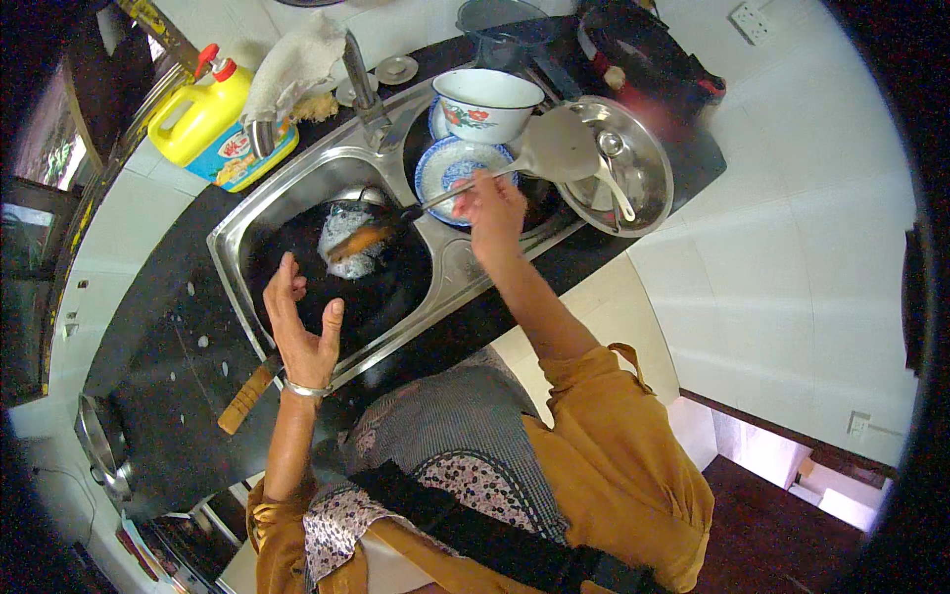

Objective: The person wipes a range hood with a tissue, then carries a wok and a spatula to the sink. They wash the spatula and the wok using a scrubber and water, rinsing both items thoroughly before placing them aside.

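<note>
My right hand (495,213) is closed round the metal shaft of a wok spatula (561,145), over the bowls by the right basin. The broad blade points right, and its wooden handle end reaches left above the sink. Below that handle lies a dark wok (396,282) in the left basin, with white suds (351,238) in it and a wooden wok handle (247,398) jutting over the sink's front edge. My left hand (305,332) hovers open above the wok's near left side, fingers stretched and thumb apart, with a bangle at the wrist.
Behind my right hand are a blue-patterned bowl (445,163) and a white enamel basin (487,104). A steel bowl (648,193) with a ladle stands right. The faucet (364,94), draped with a cloth (295,74), and a yellow detergent jug (213,124) are behind the sink (223,247).
</note>
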A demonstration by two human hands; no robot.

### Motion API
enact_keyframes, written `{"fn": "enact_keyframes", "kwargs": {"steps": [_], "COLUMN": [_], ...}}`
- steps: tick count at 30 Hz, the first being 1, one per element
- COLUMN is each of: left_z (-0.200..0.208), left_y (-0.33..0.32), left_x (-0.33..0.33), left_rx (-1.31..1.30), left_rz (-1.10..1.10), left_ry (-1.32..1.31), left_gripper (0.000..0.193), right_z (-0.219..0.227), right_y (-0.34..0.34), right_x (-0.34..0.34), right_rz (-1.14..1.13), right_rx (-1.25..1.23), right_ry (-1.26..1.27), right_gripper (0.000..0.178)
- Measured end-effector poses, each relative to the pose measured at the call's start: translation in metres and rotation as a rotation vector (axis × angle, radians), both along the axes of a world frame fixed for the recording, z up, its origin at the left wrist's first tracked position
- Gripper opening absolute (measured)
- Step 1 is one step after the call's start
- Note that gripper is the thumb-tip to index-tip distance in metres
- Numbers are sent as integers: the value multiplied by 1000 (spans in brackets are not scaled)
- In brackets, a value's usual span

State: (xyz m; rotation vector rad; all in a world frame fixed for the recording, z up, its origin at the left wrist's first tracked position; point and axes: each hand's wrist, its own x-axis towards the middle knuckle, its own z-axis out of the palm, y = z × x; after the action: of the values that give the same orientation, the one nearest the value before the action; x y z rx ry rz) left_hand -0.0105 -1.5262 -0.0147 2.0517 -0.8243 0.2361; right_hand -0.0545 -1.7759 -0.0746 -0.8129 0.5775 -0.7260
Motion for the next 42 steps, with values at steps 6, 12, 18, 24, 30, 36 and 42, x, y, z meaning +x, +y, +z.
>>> {"fn": "enact_keyframes", "kwargs": {"steps": [6, 12, 18, 24, 30, 36, 42], "left_z": [-16, -24, -28, -38, -44, -55, -70], "left_y": [3, 9, 13, 20, 21, 24, 36], "left_x": [-16, -17, -20, -19, -19, -17, -10], "left_rx": [85, 118, 111, 119, 124, 176, 198], "left_rz": [-90, -119, -106, -106, -137, -142, -125], "left_ry": [137, 129, 146, 199, 191, 195, 202], "left_gripper": [45, 37, 34, 33, 31, 31, 33], "right_z": [-4, -14, -23, -19, -52, -70, -111], "right_y": [-65, -93, -112, -125, -168, -207, -250], "right_x": [-6, 2, 10, 14, 10, 10, -17], "right_rz": [-169, -259, -279, -308, -383, -270, -20], "right_rx": [51, 153, 182, 218, 358, 345, -1302], "right_ry": [18, 5, -63, -97, -126, -115, 1055], "right_gripper": [15, 17, 15, 15, 13, 18, 16]}}
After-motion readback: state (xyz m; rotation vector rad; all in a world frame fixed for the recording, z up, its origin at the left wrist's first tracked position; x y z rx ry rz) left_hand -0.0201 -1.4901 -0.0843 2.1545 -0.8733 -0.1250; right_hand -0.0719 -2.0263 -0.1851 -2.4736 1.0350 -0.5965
